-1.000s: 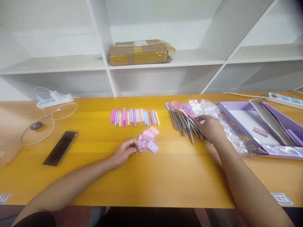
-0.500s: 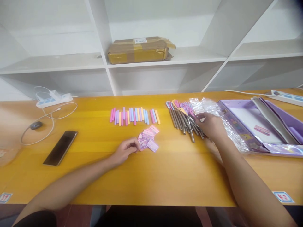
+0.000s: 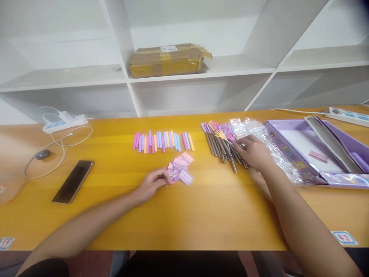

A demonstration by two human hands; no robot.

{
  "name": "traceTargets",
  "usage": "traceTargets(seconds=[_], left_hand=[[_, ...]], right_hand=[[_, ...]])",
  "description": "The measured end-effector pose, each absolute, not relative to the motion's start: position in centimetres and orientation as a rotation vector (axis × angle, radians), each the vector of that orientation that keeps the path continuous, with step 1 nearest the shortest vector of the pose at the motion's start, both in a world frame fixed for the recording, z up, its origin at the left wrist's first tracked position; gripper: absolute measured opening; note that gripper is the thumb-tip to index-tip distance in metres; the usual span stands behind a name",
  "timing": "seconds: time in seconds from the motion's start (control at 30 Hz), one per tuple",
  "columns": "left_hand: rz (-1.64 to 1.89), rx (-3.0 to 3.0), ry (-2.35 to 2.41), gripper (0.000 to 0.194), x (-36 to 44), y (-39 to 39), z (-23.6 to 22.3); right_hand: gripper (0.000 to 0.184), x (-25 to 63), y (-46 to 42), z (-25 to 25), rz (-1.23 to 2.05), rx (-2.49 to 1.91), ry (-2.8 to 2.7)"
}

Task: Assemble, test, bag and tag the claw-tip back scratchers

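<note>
Right hand (image 3: 255, 152) has edged left over the metal sticks (image 3: 221, 148), piled right of the small cards (image 3: 180, 169); its fingers are bent, whether clamped on 1 I cannot tell. Left hand (image 3: 150, 186) curls at the cards, grip unclear to me. Likely step: singling out 1 stick, calling for a narrow pinch.

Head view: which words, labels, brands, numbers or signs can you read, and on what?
"4", second digit unclear: right sticker on table.
Left sticker: red characters too blurred.
Parcel label: too small.
Small cards: print too small.
Card in purple box: too blurred.
No brand readable.
</note>
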State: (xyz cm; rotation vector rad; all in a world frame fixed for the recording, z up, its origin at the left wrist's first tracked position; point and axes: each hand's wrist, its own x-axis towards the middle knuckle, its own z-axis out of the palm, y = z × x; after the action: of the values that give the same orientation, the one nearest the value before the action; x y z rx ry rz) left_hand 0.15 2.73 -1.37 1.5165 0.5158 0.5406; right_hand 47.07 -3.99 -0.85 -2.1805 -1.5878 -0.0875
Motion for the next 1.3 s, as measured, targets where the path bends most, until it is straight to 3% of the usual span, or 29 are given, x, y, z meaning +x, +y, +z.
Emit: traceTargets(seconds=[0.2, 0.37, 0.43, 0.57, 0.67, 1.3], left_hand=[[0.683, 1.66, 0.608, 0.01, 0.0, 4.8, 0.1], [0.722, 2.3, 0.946, 0.014, -1.4, 11.3, 2.3], [0.613, 2.551, 1.009, 0.037, -2.2, 13.8, 2.8], [0.307, 2.65, 1.017, 0.113, -3.5, 17.6, 3.3], [0.173, 2.64, 1.017, 0.134, -4.0, 19.3, 3.8], [0.21, 2.643, 1.023, 0.13, -3.4, 21.1, 5.6]], right_hand=[[0.027, 46.8, -3.9, -1.0, -0.119, -2.186, -1.6], [0.032, 46.1, -4.4, 0.5, -0.162, -2.124, -1.547], [0.032, 45.7, -4.7, 1.4, -0.191, -2.061, -1.522], [0.026, 45.1, -5.3, 3.2, -0.302, -1.911, -1.411], [0.024, 44.7, -5.4, 4.1, -0.39, -1.795, -1.281], [0.025, 44.8, -5.3, 4.2, -0.332, -1.618, -1.142]])
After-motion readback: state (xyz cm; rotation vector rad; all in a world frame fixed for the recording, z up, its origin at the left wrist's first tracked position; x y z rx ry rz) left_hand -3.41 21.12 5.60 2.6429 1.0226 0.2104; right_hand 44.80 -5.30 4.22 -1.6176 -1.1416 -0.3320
